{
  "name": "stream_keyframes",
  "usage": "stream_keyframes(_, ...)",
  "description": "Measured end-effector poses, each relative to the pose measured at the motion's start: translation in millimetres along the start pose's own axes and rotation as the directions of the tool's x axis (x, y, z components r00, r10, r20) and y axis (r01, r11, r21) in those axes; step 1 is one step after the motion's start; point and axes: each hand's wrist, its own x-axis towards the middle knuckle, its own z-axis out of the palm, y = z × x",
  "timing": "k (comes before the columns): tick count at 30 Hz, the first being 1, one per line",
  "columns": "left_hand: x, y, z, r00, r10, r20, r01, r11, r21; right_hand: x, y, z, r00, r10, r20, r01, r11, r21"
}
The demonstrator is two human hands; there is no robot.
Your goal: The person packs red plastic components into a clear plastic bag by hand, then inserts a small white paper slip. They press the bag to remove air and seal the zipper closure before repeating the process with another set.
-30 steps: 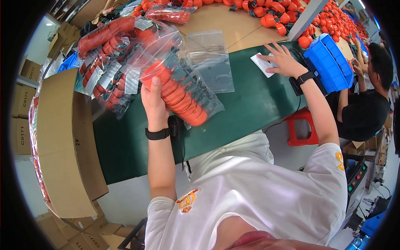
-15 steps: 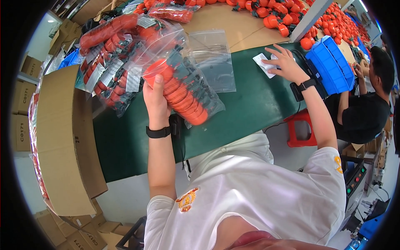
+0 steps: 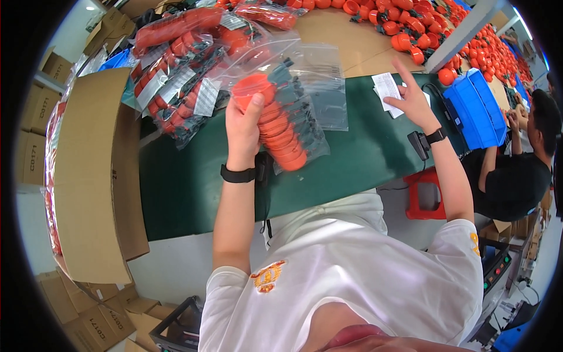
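My left hand [image 3: 243, 126] is closed on a clear zip bag [image 3: 319, 138] holding a nested stack of orange-red cups [image 3: 281, 132] with dark green parts beside them. The thumb presses the bag near the topmost cup. Over the far right of the green table, my right hand [image 3: 415, 104] has its thumb and a bent finger at a white printed paper slip [image 3: 385, 87], seemingly pinching it, while the index finger points away, blurred. More white slips [image 3: 397, 112] lie partly under that one. A flat clear bag [image 3: 329, 88] lies between my hands, behind the filled one.
Filled bags of red cups [image 3: 182, 79] pile up at the back left, beside an open cardboard box [image 3: 88, 176]. Loose red cups [image 3: 410, 23] cover the far surface. A blue bin [image 3: 478, 111] and a post [image 3: 463, 35] stand right; a co-worker [image 3: 516, 176] sits beyond a red stool [image 3: 425, 196].
The view has shifted, so most things appear further right. My right hand's fingers have drawn in at the slips, and the top slip now sits apart from those beneath. My left hand keeps the bag.
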Motion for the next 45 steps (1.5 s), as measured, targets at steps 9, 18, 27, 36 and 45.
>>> stream_keyframes(9,-7.2,13.9,6.0,0.994,0.058,0.098,-0.057,0.998,-0.005,56.5,-77.7,8.1,1.0,0.007,0.026,-0.019,0.887,0.46)
stream_keyframes(18,-9.9,19.2,8.7,0.99,0.037,0.133,-0.04,0.999,0.014,71.8,-227.6,72.8,0.93,-0.311,0.198,0.304,0.95,0.063)
stream_keyframes(27,-12.9,24.2,15.2,0.984,0.053,0.169,-0.058,0.998,0.027,62.0,-264.9,128.4,0.806,-0.354,0.474,0.535,0.779,-0.328)
stream_keyframes(36,-12.3,27.9,15.6,0.987,0.043,0.156,-0.047,0.999,0.023,60.2,-251.1,143.8,0.758,-0.17,0.63,0.486,0.791,-0.372)
stream_keyframes(45,-11.7,25.2,15.1,0.989,0.063,0.136,-0.071,0.996,0.054,68.5,-248.3,143.5,0.633,-0.231,0.739,0.633,0.703,-0.323)
